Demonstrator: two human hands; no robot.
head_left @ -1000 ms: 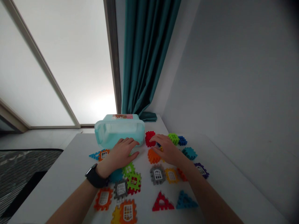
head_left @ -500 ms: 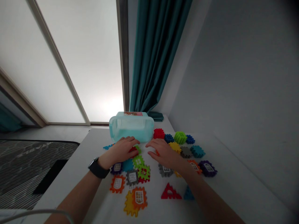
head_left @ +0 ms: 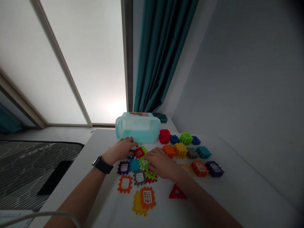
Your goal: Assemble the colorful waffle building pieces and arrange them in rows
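Note:
My left hand (head_left: 120, 149), with a dark watch on its wrist, is beside a red piece (head_left: 139, 152) at the pile's back left. Its fingers are partly bent and apart. My right hand (head_left: 161, 161) rests over a light green piece (head_left: 143, 162), fingers close together; what lies under them is hidden. Around them lie a teal piece (head_left: 135, 165), a purple window piece (head_left: 123, 167), a gray window piece (head_left: 139, 178), an orange one (head_left: 124, 184) and another orange one (head_left: 147, 197) overlapping a yellow piece (head_left: 138, 204). A red triangle (head_left: 177, 192) is near my right forearm.
Behind the hands a translucent aqua bin (head_left: 140, 135) lies on its side on the white table (head_left: 114, 207). Stacks of toothed pieces, including red (head_left: 164, 136), green (head_left: 186, 138), yellow (head_left: 180, 150) and purple (head_left: 214, 168), stand at the right. A cable (head_left: 42, 214) crosses the lower left.
My right hand has moved left and down onto the green pieces, uncovering an orange stack. My left hand has drawn back left from the red piece. The view has shifted slightly.

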